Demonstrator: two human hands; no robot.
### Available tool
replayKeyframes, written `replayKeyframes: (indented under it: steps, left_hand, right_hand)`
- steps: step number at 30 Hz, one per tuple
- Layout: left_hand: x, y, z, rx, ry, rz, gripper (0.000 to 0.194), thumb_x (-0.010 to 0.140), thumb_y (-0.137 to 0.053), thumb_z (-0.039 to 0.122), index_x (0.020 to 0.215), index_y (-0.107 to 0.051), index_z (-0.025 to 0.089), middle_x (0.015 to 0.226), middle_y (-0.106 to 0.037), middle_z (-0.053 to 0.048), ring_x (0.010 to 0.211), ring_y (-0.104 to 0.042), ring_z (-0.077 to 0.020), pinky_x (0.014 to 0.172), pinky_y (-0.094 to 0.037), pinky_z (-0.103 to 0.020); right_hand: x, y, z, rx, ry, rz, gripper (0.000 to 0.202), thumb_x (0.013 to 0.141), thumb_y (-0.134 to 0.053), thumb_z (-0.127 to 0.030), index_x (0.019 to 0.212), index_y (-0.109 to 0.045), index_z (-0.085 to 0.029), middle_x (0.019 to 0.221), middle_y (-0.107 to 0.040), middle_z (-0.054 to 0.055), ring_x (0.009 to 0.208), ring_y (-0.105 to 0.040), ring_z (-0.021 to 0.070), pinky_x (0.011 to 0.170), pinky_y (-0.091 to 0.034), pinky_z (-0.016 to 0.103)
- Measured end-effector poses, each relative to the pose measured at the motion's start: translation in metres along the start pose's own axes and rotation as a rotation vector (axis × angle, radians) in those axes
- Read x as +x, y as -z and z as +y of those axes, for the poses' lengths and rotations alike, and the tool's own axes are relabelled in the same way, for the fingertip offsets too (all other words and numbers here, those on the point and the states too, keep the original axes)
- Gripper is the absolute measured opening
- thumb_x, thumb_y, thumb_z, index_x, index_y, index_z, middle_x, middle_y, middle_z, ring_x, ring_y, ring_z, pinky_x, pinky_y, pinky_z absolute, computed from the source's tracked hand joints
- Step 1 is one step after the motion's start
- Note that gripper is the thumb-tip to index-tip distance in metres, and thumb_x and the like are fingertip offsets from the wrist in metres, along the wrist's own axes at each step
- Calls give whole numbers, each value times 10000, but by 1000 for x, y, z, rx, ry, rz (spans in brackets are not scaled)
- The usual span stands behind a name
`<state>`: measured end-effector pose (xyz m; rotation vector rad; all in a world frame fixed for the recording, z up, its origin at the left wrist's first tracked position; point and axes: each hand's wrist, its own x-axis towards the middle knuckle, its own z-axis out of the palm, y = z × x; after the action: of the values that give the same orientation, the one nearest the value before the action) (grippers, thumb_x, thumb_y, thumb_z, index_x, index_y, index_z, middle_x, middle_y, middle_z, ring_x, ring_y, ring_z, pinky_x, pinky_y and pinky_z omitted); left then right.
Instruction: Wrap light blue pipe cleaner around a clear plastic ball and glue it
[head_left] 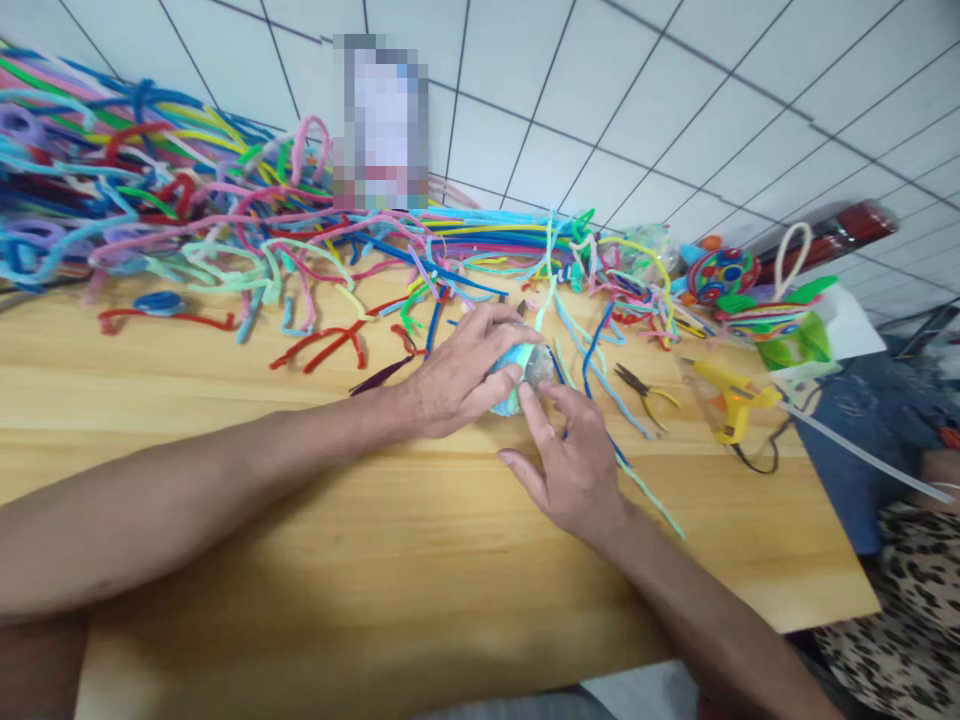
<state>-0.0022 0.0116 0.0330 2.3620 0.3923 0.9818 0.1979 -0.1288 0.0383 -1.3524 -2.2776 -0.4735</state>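
Near the table's middle, my left hand (465, 375) is closed around a small rounded piece, its fingers over the top and its thumb at the near side. This piece has a clear part (538, 364) and a part covered in blue-green fuzzy pipe cleaner (507, 400). A pale green pipe cleaner (550, 285) runs up from it. My right hand (576, 450) touches the piece from the right with its fingertips, index finger stretched out and thumb held apart. Blue and green pipe cleaners (600, 375) lie just beyond my right hand. The piece's underside is hidden.
A heap of colourful pipe cleaners (187, 190) fills the back left. Pliers (646, 395) and a yellow glue gun (731, 397) with a cord lie to the right. Behind them stands a decorated colourful item (724, 275). Someone in leopard-print clothing (892, 610) is beyond the right edge.
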Motion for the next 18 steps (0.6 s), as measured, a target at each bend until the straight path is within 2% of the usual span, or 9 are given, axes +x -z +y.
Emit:
replayKeyframes:
  steps: [3, 9, 15, 18]
  left_hand:
    - [0, -1, -1, -16, -2, 11, 367, 1159, -430, 349, 1500, -526, 254, 1497, -522, -155, 1476, -508, -309, 1258, -478, -605]
    - [0, -2, -2, -20, 2, 13, 381, 1159, -409, 339, 1508, -535, 253, 1498, -528, -159, 1478, -506, -306, 1266, -467, -599]
    - [1, -2, -1, -33, 20, 24, 381, 1160, -413, 358, 1490, -557, 232, 1495, -530, -163, 1473, -509, -308, 1269, -463, -590]
    - [0, -2, -1, -24, 23, 21, 385, 1161, -403, 349, 1495, -552, 229, 1489, -523, -163, 1466, -512, -299, 1267, -468, -577]
  right_hand:
    - [0, -1, -2, -23, -23, 8, 904, 1072, -659, -385, 1813, -176, -195, 1392, -639, 229, 1270, -629, 377, 983, -654, 575]
    - [-5, -4, 3, 102, -17, 11, 992, 1073, -621, -526, 1820, -69, -178, 1429, -614, 247, 1308, -620, 405, 1020, -634, 619]
    - [-5, -4, -1, -2, -42, -19, 937, 1059, -680, -399, 1816, -159, -218, 1444, -621, 240, 1325, -618, 402, 1025, -631, 617]
    - [-4, -3, 0, 49, -48, -23, 957, 1067, -649, -477, 1818, -119, -208, 1439, -619, 247, 1323, -621, 413, 1024, -629, 644]
